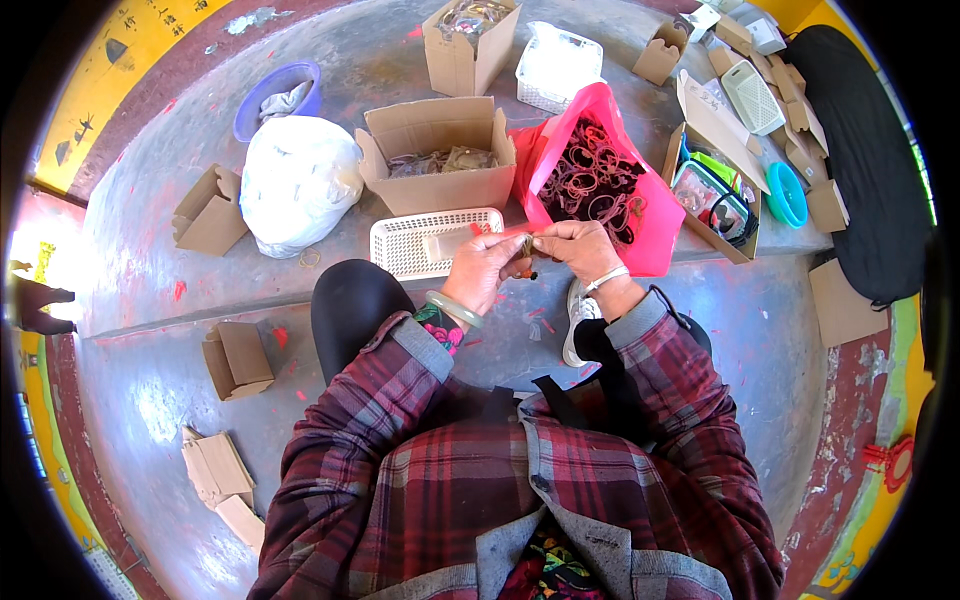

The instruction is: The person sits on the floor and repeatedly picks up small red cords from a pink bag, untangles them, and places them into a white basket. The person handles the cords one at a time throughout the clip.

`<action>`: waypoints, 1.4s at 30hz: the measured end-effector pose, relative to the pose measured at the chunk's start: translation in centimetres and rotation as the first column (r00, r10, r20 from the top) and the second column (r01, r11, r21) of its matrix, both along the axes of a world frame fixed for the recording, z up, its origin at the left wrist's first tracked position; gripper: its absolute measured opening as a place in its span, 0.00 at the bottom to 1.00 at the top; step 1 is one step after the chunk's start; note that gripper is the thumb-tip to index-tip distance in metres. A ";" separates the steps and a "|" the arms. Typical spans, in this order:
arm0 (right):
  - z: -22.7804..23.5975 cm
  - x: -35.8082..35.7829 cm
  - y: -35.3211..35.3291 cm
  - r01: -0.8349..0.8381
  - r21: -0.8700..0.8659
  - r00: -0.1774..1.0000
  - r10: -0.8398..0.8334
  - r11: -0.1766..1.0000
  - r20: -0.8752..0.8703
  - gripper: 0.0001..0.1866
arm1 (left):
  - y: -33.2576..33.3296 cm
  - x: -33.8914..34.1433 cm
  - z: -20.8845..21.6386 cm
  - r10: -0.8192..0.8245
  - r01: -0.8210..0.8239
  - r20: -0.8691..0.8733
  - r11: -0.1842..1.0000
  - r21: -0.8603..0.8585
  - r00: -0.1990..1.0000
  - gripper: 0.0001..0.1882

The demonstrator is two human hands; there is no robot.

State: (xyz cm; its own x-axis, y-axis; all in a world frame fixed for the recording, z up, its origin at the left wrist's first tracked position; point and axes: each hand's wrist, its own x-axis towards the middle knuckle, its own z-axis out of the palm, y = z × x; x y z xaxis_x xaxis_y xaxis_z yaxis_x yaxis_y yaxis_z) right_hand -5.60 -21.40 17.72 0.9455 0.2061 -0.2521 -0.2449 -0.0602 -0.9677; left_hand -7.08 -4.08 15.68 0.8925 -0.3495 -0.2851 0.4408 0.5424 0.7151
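Observation:
My left hand [485, 268] and my right hand [582, 255] meet in front of me, fingertips pinched together. Between them is a small brownish piece [527, 246] with a thin red strip [514, 230] above it; the fingers cover most of it, so its kind is unclear. Just beyond my left hand lies a cream plastic basket [400, 250] with red bits in it. To the right of it, close to my right hand, a bright pink bag [655, 232] gapes, filled with dark and pinkish hair ties [598, 180].
Behind the basket stands an open cardboard box [440, 192] of small plastic packets. A stuffed white plastic bag [300, 185] and a purple basin [250, 115] are at left. An opened box of goods [715, 190] and a turquoise basin [787, 195] are at right. A step edge [200, 318] crosses the floor.

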 end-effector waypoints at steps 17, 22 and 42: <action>0.0 0.1 0.1 -0.048 -0.234 0.982 0.089 0.971 0.166 0.07 | 0.6 0.2 -0.1 -0.051 0.050 -0.032 0.999 -0.018 0.998 0.13; -0.3 0.1 0.2 -0.026 -0.243 0.981 0.071 0.970 0.178 0.06 | 0.3 0.1 -0.2 -0.017 0.016 -0.031 0.999 -0.038 0.999 0.13; -1.1 0.3 0.1 -0.052 -0.223 0.985 0.088 0.974 0.151 0.07 | 0.4 0.0 -0.1 -0.055 0.056 -0.036 0.998 0.023 0.998 0.11</action>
